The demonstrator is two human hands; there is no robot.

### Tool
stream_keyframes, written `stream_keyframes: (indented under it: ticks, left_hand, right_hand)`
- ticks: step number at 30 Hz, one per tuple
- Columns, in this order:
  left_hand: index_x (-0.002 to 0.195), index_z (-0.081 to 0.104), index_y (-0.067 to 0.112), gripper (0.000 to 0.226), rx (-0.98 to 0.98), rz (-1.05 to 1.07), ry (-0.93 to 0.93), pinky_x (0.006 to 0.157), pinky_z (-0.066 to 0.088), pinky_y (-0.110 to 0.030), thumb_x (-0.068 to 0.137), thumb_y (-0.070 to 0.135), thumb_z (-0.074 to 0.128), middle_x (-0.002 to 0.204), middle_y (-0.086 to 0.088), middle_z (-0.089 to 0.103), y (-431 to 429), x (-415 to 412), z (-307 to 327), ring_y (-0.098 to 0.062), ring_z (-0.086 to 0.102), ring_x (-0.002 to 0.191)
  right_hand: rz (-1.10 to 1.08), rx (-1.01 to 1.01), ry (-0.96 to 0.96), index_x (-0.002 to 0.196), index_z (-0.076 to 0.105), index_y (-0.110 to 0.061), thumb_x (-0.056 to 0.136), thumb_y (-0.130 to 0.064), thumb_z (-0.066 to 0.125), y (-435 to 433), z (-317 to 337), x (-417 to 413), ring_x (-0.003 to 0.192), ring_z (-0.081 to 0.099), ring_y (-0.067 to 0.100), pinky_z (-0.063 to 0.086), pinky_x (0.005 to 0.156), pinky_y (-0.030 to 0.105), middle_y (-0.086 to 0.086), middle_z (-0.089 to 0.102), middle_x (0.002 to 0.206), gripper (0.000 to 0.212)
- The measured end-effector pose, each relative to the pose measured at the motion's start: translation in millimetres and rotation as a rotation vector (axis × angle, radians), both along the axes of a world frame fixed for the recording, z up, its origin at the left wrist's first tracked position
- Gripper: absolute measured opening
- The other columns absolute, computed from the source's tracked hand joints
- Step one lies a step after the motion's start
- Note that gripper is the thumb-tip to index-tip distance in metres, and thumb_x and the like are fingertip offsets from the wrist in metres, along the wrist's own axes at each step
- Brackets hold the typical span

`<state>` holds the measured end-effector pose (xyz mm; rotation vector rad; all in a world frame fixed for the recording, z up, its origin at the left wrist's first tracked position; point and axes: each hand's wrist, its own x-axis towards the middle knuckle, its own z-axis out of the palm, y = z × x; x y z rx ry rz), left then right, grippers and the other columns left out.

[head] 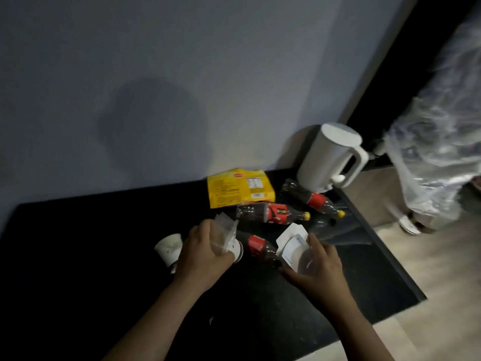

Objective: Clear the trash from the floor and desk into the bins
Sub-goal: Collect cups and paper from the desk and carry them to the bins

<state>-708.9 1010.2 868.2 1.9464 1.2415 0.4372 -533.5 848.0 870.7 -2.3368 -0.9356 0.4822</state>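
Black surface (pixel 78 256) holds the trash: left hand (pixel 205 254) grips a clear plastic wrapper (pixel 225 230), right hand (pixel 318 261) curls on a white paper packet (pixel 290 243), cola bottle (pixel 260 247) between them, yellow snack packet (pixel 239 188) at twelve o'clock.

We see a matt black desk top (pixel 78 243), glossy clear plastic bottles (pixel 270 213) with red labels, a shiny yellow plastic snack packet (pixel 239 190), a crinkled clear plastic wrapper (pixel 226 228), a matt white paper cup (pixel 169 248) and a smooth white plastic kettle (pixel 329 155).

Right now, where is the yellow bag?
In the head view, the yellow bag lies at the back of the desk by the wall, left of the kettle and just behind a bottle.
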Motion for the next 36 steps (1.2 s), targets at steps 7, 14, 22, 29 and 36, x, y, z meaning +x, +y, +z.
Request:
stream_keyframes:
  ticks: [7,14,22,29,36]
  left_hand:
    - [0.131,0.035,0.029,0.072,0.044,-0.229,-0.097,0.097,0.044,-0.039,0.068,0.028,0.07,0.132,0.003,0.039,-43.7,84.3,43.4,-0.022,0.044,0.118]
    - [0.118,0.045,0.025,0.061,0.143,-0.481,-0.262,0.084,0.043,-0.029,0.063,0.033,0.071,0.114,0.003,0.044,-132.9,207.2,103.5,-0.019,0.049,0.104]
    - [0.12,0.044,0.028,0.061,0.203,-0.695,-0.371,0.08,0.036,-0.024,0.065,0.034,0.07,0.12,0.005,0.046,-267.3,346.2,160.8,-0.015,0.048,0.102]
    - [0.132,0.036,0.029,0.07,0.235,-0.816,-0.455,0.084,0.031,-0.022,0.071,0.03,0.071,0.117,0.017,0.032,-352.0,431.2,191.1,-0.004,0.036,0.103]
    - [0.109,0.038,0.041,0.055,0.216,-0.924,-0.539,0.075,0.034,-0.022,0.068,0.028,0.072,0.111,0.016,0.043,-406.9,513.5,194.8,-0.008,0.044,0.099]
  right_hand:
    - [-0.225,0.108,-0.043,0.148,0.022,-0.027,0.065,-0.052,0.077,-67.4,40.5,43.8,0.125,0.033,0.015,0.041,0.102,0.033,-0.009,0.031,0.126,0.102]
    - [-0.412,0.203,-0.153,0.139,0.038,-0.033,0.06,-0.05,0.076,-180.1,89.8,131.0,0.113,0.041,0.014,0.045,0.092,0.032,-0.014,0.037,0.112,0.089]
    - [-0.594,0.235,-0.38,0.128,0.051,-0.029,0.061,-0.049,0.077,-330.4,152.1,221.7,0.101,0.038,0.009,0.044,0.079,0.025,-0.013,0.041,0.101,0.075]
    - [-0.697,0.234,-0.436,0.113,0.052,-0.038,0.054,-0.064,0.066,-424.2,184.2,271.3,0.106,0.038,0.013,0.044,0.076,0.023,-0.014,0.041,0.101,0.065]
    - [-0.83,0.278,-0.484,0.134,0.046,-0.027,0.065,-0.05,0.075,-473.2,192.4,329.6,0.103,0.041,0.014,0.041,0.077,0.021,-0.011,0.04,0.103,0.078]
